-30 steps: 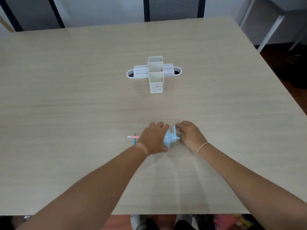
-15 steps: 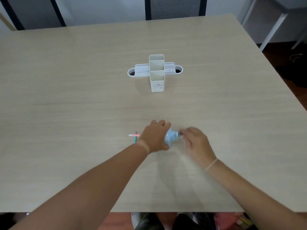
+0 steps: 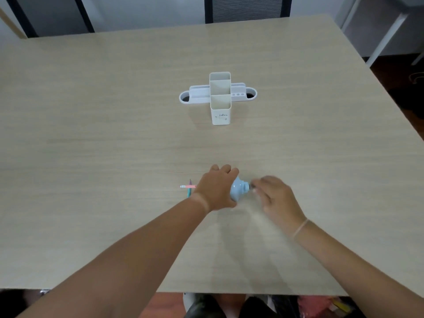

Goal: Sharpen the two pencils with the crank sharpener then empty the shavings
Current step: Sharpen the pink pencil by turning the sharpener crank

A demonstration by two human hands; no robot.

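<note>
Pale wood-grain tabletop (image 3: 91, 145) fills the view, with a white plastic desk organiser (image 3: 219, 97) set near its middle. Nearer the front edge, a light blue rounded plastic crank sharpener (image 3: 238, 190) is gripped by the left hand (image 3: 216, 190), its crank end pointed right. The crank is pinched by the curled fingers of the right hand (image 3: 276, 198) (blurred). A pink pencil (image 3: 188, 186) projects leftward from behind the left hand, lying across a teal pencil (image 3: 189, 191).
</note>
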